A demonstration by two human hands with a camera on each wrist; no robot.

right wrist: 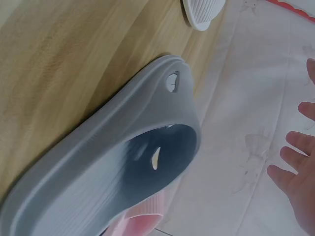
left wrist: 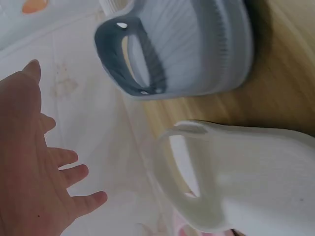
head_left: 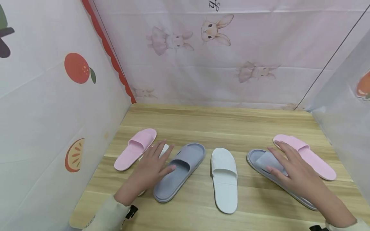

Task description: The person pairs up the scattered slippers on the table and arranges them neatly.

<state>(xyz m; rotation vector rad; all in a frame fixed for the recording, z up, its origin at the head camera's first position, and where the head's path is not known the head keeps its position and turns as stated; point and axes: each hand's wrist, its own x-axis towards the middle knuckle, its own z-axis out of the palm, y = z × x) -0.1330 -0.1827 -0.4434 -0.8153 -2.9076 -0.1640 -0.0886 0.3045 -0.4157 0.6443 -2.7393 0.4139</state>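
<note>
My left hand (head_left: 151, 165) hovers with fingers spread over a white slipper (head_left: 164, 150), hiding most of it. A grey slipper (head_left: 193, 155) lies just right of that hand, a pink slipper (head_left: 134, 150) to its left. In the left wrist view, the left hand (left wrist: 29, 162) is apart from the white slipper (left wrist: 261, 177) and grey slipper (left wrist: 197, 49). Over the other grey slipper (head_left: 256, 155) is my right hand (head_left: 300, 171), fingers extended. The right wrist view shows that hand (right wrist: 304, 182) apart from the grey slipper (right wrist: 64, 191). Neither hand holds anything.
A second white slipper (head_left: 224, 192) lies mid-table between the grey ones. Another pink slipper (head_left: 319, 163) is at the far right. The wooden table (head_left: 214, 120) meets a rabbit-print sheet (head_left: 185, 77) behind and a fruit-print sheet (head_left: 43, 122) on the left.
</note>
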